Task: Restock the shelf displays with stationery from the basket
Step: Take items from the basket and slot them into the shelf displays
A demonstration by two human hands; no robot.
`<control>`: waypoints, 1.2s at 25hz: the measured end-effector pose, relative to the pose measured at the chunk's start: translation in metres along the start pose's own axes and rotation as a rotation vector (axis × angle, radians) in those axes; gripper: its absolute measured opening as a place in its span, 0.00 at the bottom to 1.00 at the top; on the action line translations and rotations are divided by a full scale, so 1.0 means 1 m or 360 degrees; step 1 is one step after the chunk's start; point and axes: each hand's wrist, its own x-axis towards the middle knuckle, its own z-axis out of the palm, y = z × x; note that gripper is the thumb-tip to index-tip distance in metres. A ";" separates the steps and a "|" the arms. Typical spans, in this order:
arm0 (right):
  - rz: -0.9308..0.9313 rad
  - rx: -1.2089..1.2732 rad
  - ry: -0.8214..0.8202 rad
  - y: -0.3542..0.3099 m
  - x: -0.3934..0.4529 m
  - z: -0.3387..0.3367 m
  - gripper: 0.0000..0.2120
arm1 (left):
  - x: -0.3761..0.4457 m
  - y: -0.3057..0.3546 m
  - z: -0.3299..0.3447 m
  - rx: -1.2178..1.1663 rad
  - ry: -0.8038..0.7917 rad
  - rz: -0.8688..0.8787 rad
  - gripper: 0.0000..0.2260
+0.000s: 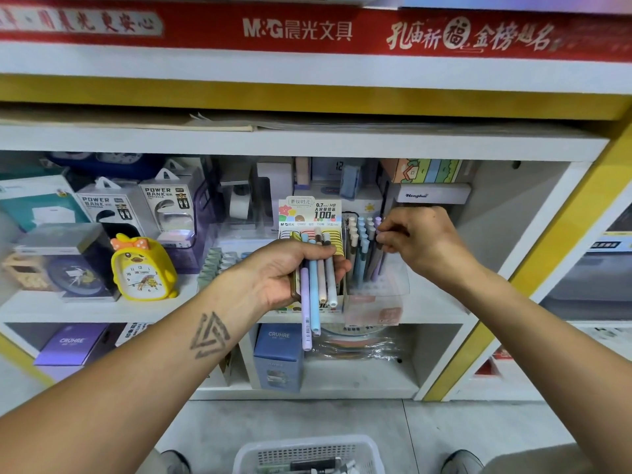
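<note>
1. Slim, round, pastel pens (pixel 318 282) in lilac, blue, beige and grey are lying bunched in the left hand (pixel 284 271), looking matte and smooth, with a barcode strip on the lilac one.
2. A clear plastic display box (pixel 374 289) is standing on the white shelf (pixel 85 307), with more pastel pens upright inside it.
3. A glossy yellow duck clock (pixel 142 268) and boxed power banks (pixel 167 208) are sitting further left on the same shelf.
4. A white perforated plastic basket (pixel 307 455) is resting on the pale floor below, with a few pens in it.
5. The left fingers are curling round the bunch, gripping it in front of the shelf.
6. The right hand (pixel 417 237) is pinching the top of a lilac pen (pixel 377 227) in the box, fingertips close together.
</note>
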 end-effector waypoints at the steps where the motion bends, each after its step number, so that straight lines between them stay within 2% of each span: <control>1: -0.0034 -0.0018 -0.0013 -0.001 -0.001 0.001 0.03 | 0.000 0.000 0.001 0.0003 -0.0004 -0.0001 0.03; 4: -0.0233 -0.0336 -0.0059 -0.001 -0.003 0.009 0.09 | 0.000 -0.002 0.003 0.0001 -0.0044 -0.0005 0.04; 6: -0.0241 -0.0579 -0.0113 -0.004 -0.005 0.014 0.12 | 0.001 -0.004 0.004 -0.0004 -0.0080 0.0002 0.04; 8: -0.0201 -0.0583 -0.0070 -0.008 -0.005 0.015 0.14 | 0.002 -0.005 0.006 0.0019 -0.0119 0.0019 0.04; 10: 0.0002 -0.0155 0.0005 -0.015 -0.004 0.014 0.13 | 0.004 -0.007 0.008 0.0049 -0.0160 0.0051 0.04; 13: 0.0446 0.0767 -0.0199 -0.026 -0.007 0.014 0.09 | 0.006 -0.010 0.011 0.0106 -0.0269 0.0117 0.05; 15: 0.0570 0.1047 -0.0262 -0.026 -0.009 0.013 0.05 | 0.006 -0.011 0.014 0.0133 -0.0331 0.0109 0.06; 17: 0.0661 0.1183 -0.0128 -0.021 -0.008 0.002 0.02 | 0.008 -0.012 0.015 0.0140 -0.0340 0.0050 0.07; 19: 0.0751 0.1312 0.0152 -0.012 -0.003 -0.015 0.03 | 0.010 -0.012 0.016 0.0133 -0.0298 -0.0014 0.07; 22: 0.0651 0.1183 0.0473 0.001 -0.001 -0.034 0.08 | 0.012 -0.011 0.017 0.0111 -0.0233 -0.0025 0.06; 25: 0.0459 0.0961 0.0517 0.001 -0.003 -0.035 0.07 | 0.014 -0.013 0.018 0.0108 -0.0167 0.0016 0.05; 30: 0.0358 0.0720 0.0505 0.006 -0.003 -0.034 0.08 | 0.017 -0.014 0.016 0.0156 -0.0066 0.0100 0.06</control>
